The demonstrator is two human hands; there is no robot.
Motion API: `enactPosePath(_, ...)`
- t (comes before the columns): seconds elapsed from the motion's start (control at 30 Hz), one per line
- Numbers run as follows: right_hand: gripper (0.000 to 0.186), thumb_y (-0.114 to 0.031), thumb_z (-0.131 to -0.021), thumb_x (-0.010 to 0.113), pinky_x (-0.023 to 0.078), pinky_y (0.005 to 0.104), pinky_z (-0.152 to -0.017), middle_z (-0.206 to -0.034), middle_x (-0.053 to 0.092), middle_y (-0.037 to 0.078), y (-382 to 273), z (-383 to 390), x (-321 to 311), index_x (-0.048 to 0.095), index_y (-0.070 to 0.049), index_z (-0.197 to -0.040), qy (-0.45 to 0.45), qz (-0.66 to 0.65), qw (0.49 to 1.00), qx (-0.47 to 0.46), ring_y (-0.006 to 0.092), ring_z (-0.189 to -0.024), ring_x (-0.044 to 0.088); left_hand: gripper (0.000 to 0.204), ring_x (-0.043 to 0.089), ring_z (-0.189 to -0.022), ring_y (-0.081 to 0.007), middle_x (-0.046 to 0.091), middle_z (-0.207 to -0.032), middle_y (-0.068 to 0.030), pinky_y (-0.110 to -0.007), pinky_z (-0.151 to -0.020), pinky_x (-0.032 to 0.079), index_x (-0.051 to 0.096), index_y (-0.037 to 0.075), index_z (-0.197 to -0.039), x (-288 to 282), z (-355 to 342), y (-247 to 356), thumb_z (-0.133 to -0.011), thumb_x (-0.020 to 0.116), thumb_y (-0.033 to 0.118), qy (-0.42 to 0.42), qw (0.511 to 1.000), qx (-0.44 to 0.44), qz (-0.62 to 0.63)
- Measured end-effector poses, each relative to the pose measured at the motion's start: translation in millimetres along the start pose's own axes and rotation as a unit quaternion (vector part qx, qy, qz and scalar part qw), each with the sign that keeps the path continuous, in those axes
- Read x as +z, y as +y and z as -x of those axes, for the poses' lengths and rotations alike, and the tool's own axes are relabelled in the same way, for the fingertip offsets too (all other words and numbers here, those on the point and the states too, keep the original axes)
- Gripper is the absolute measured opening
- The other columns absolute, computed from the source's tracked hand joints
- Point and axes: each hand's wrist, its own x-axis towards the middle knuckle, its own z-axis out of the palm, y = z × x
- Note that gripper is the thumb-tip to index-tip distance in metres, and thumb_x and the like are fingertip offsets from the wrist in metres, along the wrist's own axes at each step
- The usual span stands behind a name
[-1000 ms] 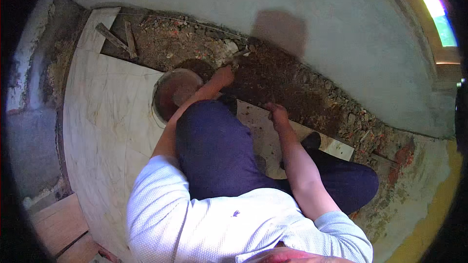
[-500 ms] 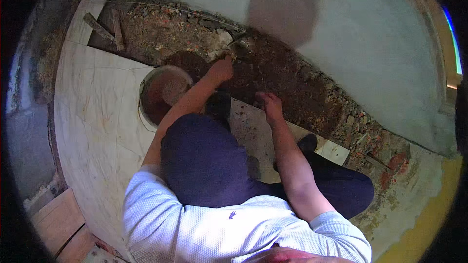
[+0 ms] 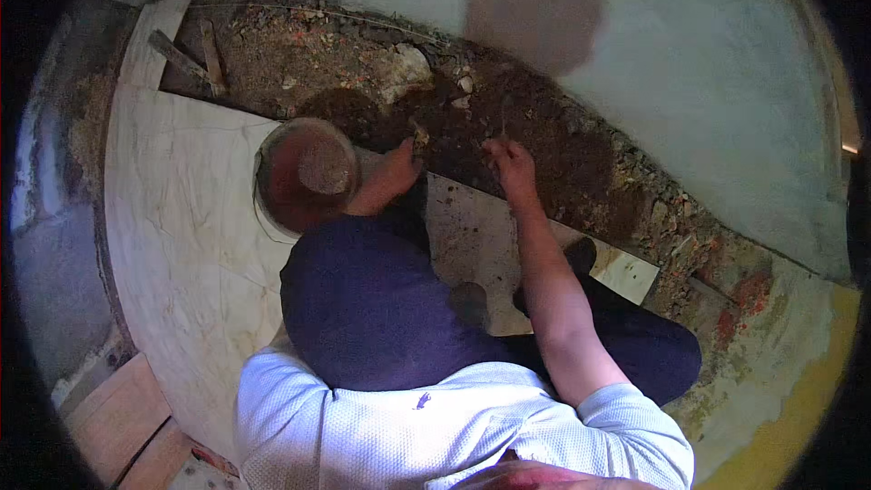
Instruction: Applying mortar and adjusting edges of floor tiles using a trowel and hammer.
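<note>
My left hand [image 3: 396, 171] is closed at the edge of the dark soil strip [image 3: 562, 177], beside the round bucket [image 3: 265, 183]. A small yellowish end of something shows past its fingers; what it belongs to, I cannot make out. Over the same soil, further right, my right hand [image 3: 513, 168] has its fingers curled together. Whatever it may pinch is too small to name. The bucket holds something reddish-brown with a pale round patch. A speckled pale slab [image 3: 472, 236] lies between my legs and the soil.
Pale veined tiles [image 3: 181, 191] cover the left floor. Two wooden strips [image 3: 212, 59] lie at the far left of the trench. A large pale stone [image 3: 406, 73] and rubble [image 3: 676, 218] line the soil below the plastered wall [image 3: 689, 82].
My left hand has drawn back toward me, away from the pale stones near the wall. My right hand has shifted slightly forward and right, over the soil.
</note>
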Motion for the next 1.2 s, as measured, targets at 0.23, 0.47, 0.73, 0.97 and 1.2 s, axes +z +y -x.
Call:
enactPosePath(0.23,0.041,-0.026,-0.099,0.055,0.051,0.0503,-0.092,-0.117,0.066,0.024,31.2,-37.0,2.0,0.054,0.001,-0.130,-0.052,0.290,0.955,0.019,0.0423,-0.107,0.065,0.053,0.068,-0.087,-0.0237,0.064,-0.112,-0.0191,-0.039,-0.082,0.058,0.041,-0.003,-0.139,47.7,0.0,-11.7,-0.099,0.058,0.027,-0.040,0.928,0.091,0.360)
enactPosePath(0.47,0.044,-0.033,-0.101,0.055,0.051,0.0529,-0.083,-0.105,0.065,0.028,15.4,-18.8,12.0,0.052,0.003,-0.127,0.051,0.264,0.959,-0.091,0.0450,-0.098,0.065,0.051,0.057,-0.069,-0.0211,0.061,-0.098,-0.0135,-0.035,-0.064,0.048,0.045,0.000,-0.134,44.3,17.4,15.1,-0.098,0.058,0.034,-0.043,0.922,-0.099,0.373)
enactPosePath(0.73,0.037,-0.027,-0.102,0.050,0.053,0.0542,-0.073,-0.093,0.067,0.028,29.9,-55.9,3.4,0.051,0.003,-0.123,0.001,0.340,0.938,-0.067,0.0457,-0.088,0.067,0.032,0.049,-0.059,-0.0110,0.048,-0.072,0.0004,-0.029,-0.051,0.040,0.052,0.007,-0.115,47.2,3.4,-6.5,-0.105,0.048,0.037,-0.011,0.901,-0.065,0.429)
enactPosePath(0.97,0.035,-0.028,-0.102,0.051,0.052,0.0534,-0.078,-0.099,0.067,0.029,52.6,-34.0,-11.8,0.052,0.003,-0.118,-0.006,0.354,0.935,-0.036,0.0459,-0.093,0.066,0.035,0.046,-0.054,-0.0099,0.050,-0.073,-0.0003,-0.030,-0.047,0.038,0.053,0.007,-0.115,56.1,-1.5,13.5,-0.105,0.046,0.039,0.065,0.888,-0.085,0.447)
enactPosePath(1.2,0.040,-0.028,-0.103,0.049,0.052,0.0519,-0.085,-0.105,0.066,0.029,21.1,-22.4,-6.1,0.051,0.000,-0.131,0.051,0.268,0.960,-0.057,0.0467,-0.100,0.065,0.039,0.046,-0.055,-0.0106,0.051,-0.073,-0.0010,-0.030,-0.048,0.039,0.052,0.005,-0.117,56.5,5.5,15.3,-0.104,0.050,0.041,0.051,0.857,-0.042,0.510)
